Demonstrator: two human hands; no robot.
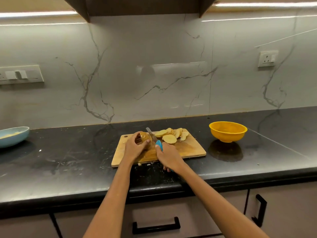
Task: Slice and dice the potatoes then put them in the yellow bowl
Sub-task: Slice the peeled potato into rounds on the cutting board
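Observation:
A wooden cutting board (188,150) lies on the black counter. My left hand (134,146) grips a brown potato (145,136) at the board's left end. My right hand (169,156) grips a knife by its blue handle (159,144); the blade (151,133) stands against the potato's right side. Several pale round potato slices (171,134) lie fanned out along the board's far edge, right of the blade. The yellow bowl (227,131) stands on the counter to the right of the board, and I see nothing in it.
A light blue dish (12,137) with pale food sits at the counter's far left. The marble backsplash carries a switch panel (21,75) on the left and a socket (268,58) on the right. Cabinet drawers with black handles (156,226) run below the counter edge.

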